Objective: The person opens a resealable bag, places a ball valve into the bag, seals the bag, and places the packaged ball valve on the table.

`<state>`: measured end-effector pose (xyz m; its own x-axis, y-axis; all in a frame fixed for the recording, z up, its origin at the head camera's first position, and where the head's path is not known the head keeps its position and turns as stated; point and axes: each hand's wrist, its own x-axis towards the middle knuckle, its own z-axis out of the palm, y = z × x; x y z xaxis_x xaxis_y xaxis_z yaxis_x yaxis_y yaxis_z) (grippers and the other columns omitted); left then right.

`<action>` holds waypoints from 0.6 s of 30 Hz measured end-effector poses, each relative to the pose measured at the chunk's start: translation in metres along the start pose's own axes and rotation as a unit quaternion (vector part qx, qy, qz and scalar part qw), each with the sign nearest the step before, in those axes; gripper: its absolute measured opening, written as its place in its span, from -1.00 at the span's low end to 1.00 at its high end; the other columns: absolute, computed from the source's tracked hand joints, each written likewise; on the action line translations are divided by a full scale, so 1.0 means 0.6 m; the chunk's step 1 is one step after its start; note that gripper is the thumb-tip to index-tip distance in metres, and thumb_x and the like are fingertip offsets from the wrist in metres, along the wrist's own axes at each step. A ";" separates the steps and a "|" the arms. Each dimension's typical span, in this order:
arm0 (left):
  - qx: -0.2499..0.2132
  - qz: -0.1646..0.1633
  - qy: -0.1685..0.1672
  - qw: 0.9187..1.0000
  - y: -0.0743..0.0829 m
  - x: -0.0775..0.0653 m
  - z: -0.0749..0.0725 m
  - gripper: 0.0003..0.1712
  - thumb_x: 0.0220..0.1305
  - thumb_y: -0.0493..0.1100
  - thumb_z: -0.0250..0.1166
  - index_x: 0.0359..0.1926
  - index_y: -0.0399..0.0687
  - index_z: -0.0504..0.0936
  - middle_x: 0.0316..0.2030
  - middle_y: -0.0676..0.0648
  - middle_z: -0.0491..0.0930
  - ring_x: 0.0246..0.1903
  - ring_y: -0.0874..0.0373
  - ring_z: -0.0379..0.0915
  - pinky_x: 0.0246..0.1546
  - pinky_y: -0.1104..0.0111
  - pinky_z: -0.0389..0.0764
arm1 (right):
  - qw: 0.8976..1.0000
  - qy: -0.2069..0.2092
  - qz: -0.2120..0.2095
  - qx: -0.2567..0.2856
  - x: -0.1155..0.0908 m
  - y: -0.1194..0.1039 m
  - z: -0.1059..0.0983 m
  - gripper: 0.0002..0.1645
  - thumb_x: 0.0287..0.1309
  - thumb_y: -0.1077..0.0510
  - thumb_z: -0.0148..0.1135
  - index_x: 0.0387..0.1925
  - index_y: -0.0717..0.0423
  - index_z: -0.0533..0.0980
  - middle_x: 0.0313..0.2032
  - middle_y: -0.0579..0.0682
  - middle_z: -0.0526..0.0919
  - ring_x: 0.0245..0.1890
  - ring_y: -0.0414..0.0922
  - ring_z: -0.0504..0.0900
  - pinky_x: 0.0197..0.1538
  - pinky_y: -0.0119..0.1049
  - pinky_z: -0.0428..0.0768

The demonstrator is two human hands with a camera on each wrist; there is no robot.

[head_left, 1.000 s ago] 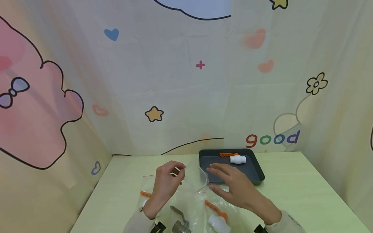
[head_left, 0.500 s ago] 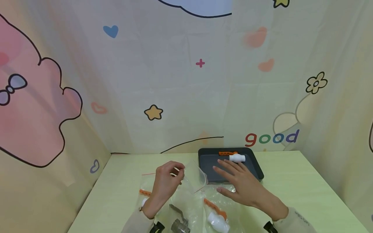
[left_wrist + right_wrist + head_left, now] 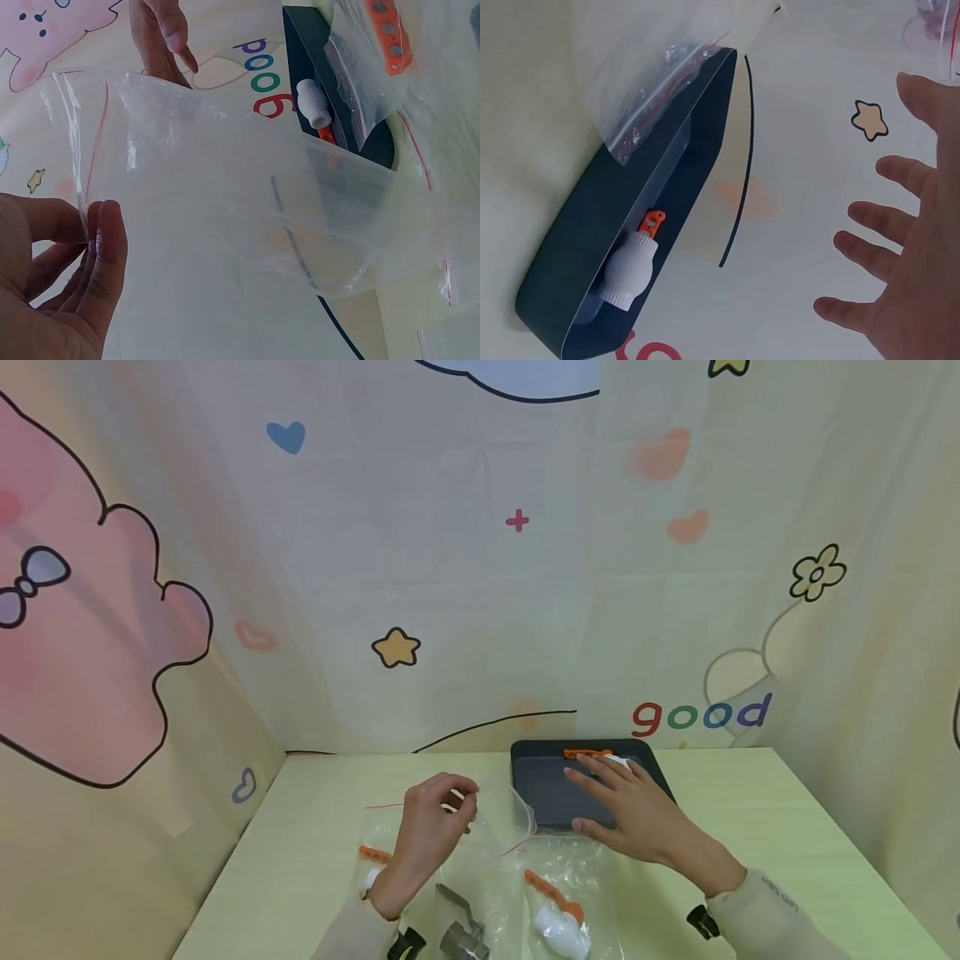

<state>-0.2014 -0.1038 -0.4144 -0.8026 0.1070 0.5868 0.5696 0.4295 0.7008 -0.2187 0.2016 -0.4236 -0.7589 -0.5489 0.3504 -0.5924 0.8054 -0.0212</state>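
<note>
My left hand point(image 3: 433, 831) pinches the edge of a clear zip bag point(image 3: 202, 187) with a red seal line, thumb against fingertips. The bag's mouth bulges open toward the tray. My right hand point(image 3: 637, 817) is spread with straight fingers above the dark tray point(image 3: 542, 793), holding nothing. Inside the tray lies a white plastic valve point(image 3: 628, 270) with an orange handle point(image 3: 651, 223); in the head view my right fingers hide most of the white body.
Nearer me, a metal ball valve point(image 3: 463, 941) with a lever lies among clear bags. To its right, another bag holds a white valve point(image 3: 562, 933) with an orange handle point(image 3: 553, 895). An orange handle point(image 3: 373, 854) shows left of my left wrist. A printed curtain point(image 3: 450, 568) stands behind.
My right hand has moved away from the bag's edge, to the right and forward over the tray, its fingers spreading. The left hand keeps its pinch on the bag in nearly the same place.
</note>
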 end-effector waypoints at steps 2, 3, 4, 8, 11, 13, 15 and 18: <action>0.000 0.000 0.001 1.000 0.000 0.000 0.002 -0.85 0.11 -0.45 0.30 -0.37 -0.14 0.70 -0.47 -0.04 0.66 -0.62 0.31 0.57 -0.62 0.54 0.58 | 1.000 -0.001 0.002 0.002 0.004 0.008 0.003 -0.18 0.23 -0.36 0.15 0.44 -0.20 0.26 0.42 0.07 0.33 0.39 0.17 0.33 0.32 0.35 0.27; -0.001 0.000 0.002 1.000 0.000 0.000 0.003 -0.84 0.11 -0.45 0.30 -0.37 -0.13 0.70 -0.47 -0.04 0.66 -0.62 0.31 0.57 -0.62 0.54 0.58 | 1.000 -0.001 0.003 0.001 0.007 0.012 0.005 -0.18 0.23 -0.35 0.16 0.44 -0.19 0.26 0.41 0.07 0.34 0.39 0.17 0.34 0.32 0.34 0.27; 0.000 0.000 0.002 1.000 0.000 0.001 0.003 -0.84 0.11 -0.45 0.30 -0.37 -0.13 0.70 -0.47 -0.04 0.66 -0.62 0.31 0.57 -0.63 0.54 0.58 | 1.000 -0.001 0.004 0.001 0.011 0.016 0.008 -0.18 0.23 -0.34 0.16 0.44 -0.17 0.27 0.41 0.07 0.35 0.38 0.17 0.35 0.32 0.33 0.28; -0.002 -0.002 -0.003 1.000 0.000 0.000 0.004 -0.87 0.13 -0.44 0.30 -0.35 -0.19 0.70 -0.46 -0.05 0.66 -0.61 0.29 0.57 -0.63 0.52 0.59 | 1.000 0.010 -0.001 0.002 0.027 0.035 0.020 -0.19 0.20 -0.28 0.23 0.40 -0.10 0.33 0.36 0.12 0.40 0.33 0.16 0.42 0.28 0.32 0.33; -0.003 -0.003 -0.006 1.000 0.000 -0.001 0.005 -0.89 0.14 -0.44 0.30 -0.34 -0.21 0.70 -0.46 -0.05 0.66 -0.61 0.29 0.57 -0.62 0.52 0.59 | 1.000 0.012 0.000 0.002 0.037 0.049 0.029 -0.22 0.18 -0.25 0.26 0.37 -0.06 0.37 0.33 0.16 0.44 0.28 0.18 0.46 0.25 0.31 0.36; -0.003 -0.003 -0.006 1.000 0.000 -0.001 0.005 -0.89 0.15 -0.44 0.30 -0.34 -0.20 0.70 -0.46 -0.05 0.66 -0.62 0.29 0.56 -0.62 0.52 0.59 | 1.000 0.006 0.005 0.002 0.044 0.056 0.034 -0.22 0.18 -0.25 0.26 0.36 -0.03 0.38 0.32 0.18 0.44 0.26 0.19 0.48 0.25 0.30 0.37; -0.002 -0.003 -0.005 1.000 -0.001 -0.002 0.005 -0.88 0.14 -0.44 0.30 -0.34 -0.19 0.70 -0.46 -0.06 0.66 -0.62 0.29 0.56 -0.63 0.52 0.59 | 1.000 -0.002 0.012 0.001 0.051 0.064 0.038 -0.20 0.18 -0.26 0.26 0.37 -0.03 0.37 0.32 0.18 0.44 0.24 0.21 0.49 0.25 0.28 0.37; 0.000 -0.003 -0.004 1.000 -0.001 -0.002 0.004 -0.87 0.14 -0.44 0.30 -0.34 -0.18 0.70 -0.45 -0.05 0.67 -0.62 0.29 0.56 -0.63 0.53 0.58 | 1.000 -0.011 0.020 0.002 0.061 0.073 0.043 -0.18 0.18 -0.27 0.26 0.38 -0.02 0.35 0.31 0.17 0.45 0.23 0.23 0.48 0.25 0.29 0.37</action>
<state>-0.2012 -0.1018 -0.4165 -0.8077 0.1120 0.5788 0.5646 0.4294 0.7048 -0.2793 0.2108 -0.4360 -0.7873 -0.5220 0.3282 -0.5632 0.8254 -0.0382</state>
